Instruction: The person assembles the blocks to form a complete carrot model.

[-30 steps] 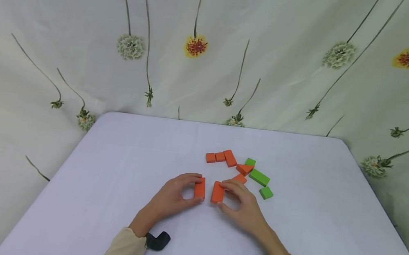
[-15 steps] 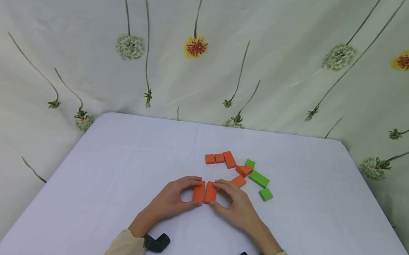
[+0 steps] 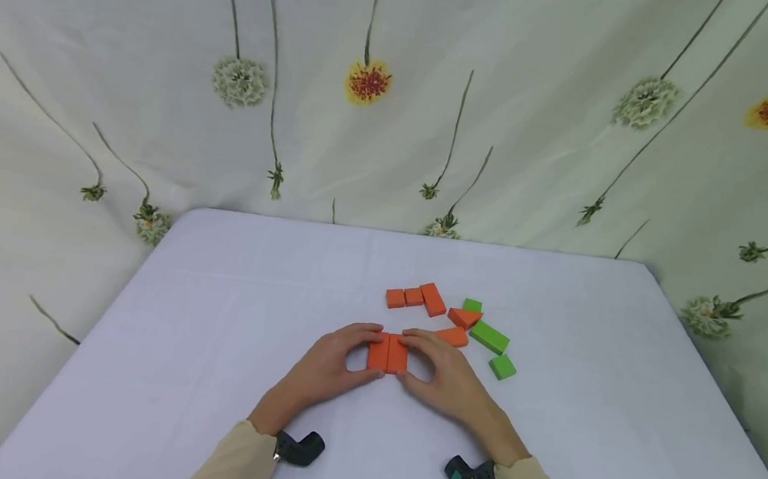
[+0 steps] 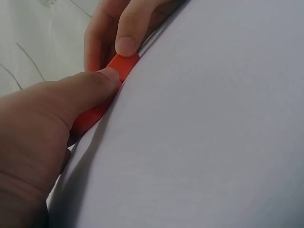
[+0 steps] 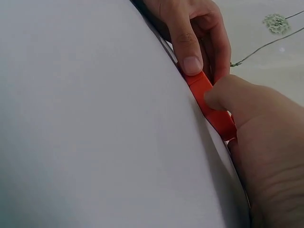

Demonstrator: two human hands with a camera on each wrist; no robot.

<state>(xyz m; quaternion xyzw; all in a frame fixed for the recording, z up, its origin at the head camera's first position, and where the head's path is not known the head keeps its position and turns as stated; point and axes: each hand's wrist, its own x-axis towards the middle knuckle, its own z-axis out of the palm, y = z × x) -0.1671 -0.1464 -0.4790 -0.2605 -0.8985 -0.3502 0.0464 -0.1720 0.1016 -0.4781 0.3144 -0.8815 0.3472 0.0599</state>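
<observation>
Two orange rectangular blocks lie side by side on the white table, their long sides touching in the head view. My left hand (image 3: 332,365) grips the left block (image 3: 378,352) between thumb and fingers at its near and far ends. The right block (image 3: 398,355) is held the same way by my right hand (image 3: 451,379). In the left wrist view my left thumb presses on the near face of the orange block (image 4: 90,118); in the right wrist view my right thumb lies against the other orange block (image 5: 221,122).
Beyond the hands on the table (image 3: 248,280) lie two small orange blocks (image 3: 395,298) (image 3: 414,296), a longer orange block (image 3: 433,300), an orange triangle (image 3: 464,318) and another orange block (image 3: 454,336) near my right fingers. Green blocks (image 3: 489,337) (image 3: 502,366) (image 3: 472,305) stand right of them.
My right hand has moved left with its block, closing the gap to the left block. The orange block beside my right fingers has turned slightly, and the triangle has shifted slightly right.
</observation>
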